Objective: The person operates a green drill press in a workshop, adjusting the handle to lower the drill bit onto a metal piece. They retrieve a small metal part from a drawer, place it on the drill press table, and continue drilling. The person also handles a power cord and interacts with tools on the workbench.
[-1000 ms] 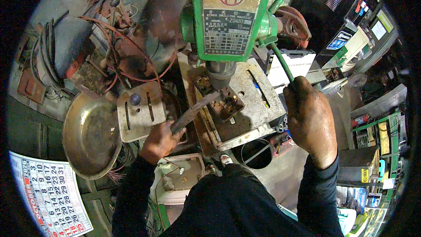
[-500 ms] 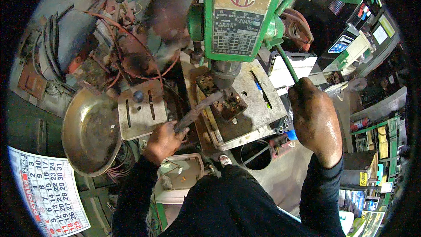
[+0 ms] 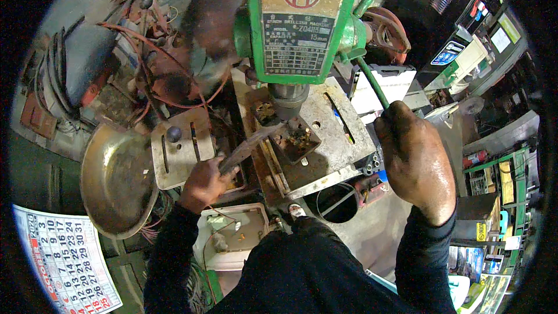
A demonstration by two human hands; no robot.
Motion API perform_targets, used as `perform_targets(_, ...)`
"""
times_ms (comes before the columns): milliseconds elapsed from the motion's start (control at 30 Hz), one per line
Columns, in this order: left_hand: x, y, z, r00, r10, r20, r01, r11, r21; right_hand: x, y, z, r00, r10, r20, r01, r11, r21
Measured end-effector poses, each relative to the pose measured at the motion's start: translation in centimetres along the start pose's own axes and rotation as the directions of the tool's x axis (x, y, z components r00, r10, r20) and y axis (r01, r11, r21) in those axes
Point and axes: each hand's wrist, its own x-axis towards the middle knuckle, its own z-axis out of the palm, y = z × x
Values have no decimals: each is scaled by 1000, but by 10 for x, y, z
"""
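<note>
My left hand [image 3: 204, 185] is closed round the near end of a flat metal bar [image 3: 243, 154]. The bar slants up to the right, its far end over the left part of a small rusty metal box [image 3: 297, 144] holding metal chips, just below the drill chuck [image 3: 287, 100]. Whether a bit touches the bar is hidden. My right hand [image 3: 415, 160] is wrapped round the end of the green feed lever [image 3: 372, 83] of a green bench drill press [image 3: 302, 17]. The box rests on the press's slotted grey table [image 3: 343, 104].
Left of the press stand a smaller slotted plate [image 3: 182, 157] with a ball knob and a large metal bowl [image 3: 110, 197]. Below are a white plastic tub [image 3: 203, 244] and a round dark bin [image 3: 337, 200]. A calendar [image 3: 70, 256] hangs lower left; red hoses [image 3: 174, 103] lie behind.
The view has shifted, so the press head sits further left. My left hand and the bar have moved slightly left, uncovering more of the box. My right hand keeps its grip on the lever.
</note>
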Motion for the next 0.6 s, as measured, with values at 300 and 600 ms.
perform_targets(300, -4, 13, -10, 999, -20, 46, 21, 1000, -18, 1, -1, 9, 997, -7, -75, 12, 998, 62)
perform_targets(600, -7, 17, -5, 1000, -10, 3, 10, 1000, 19, 0, 6, 4, 999, -47, -1, 47, 999, 23)
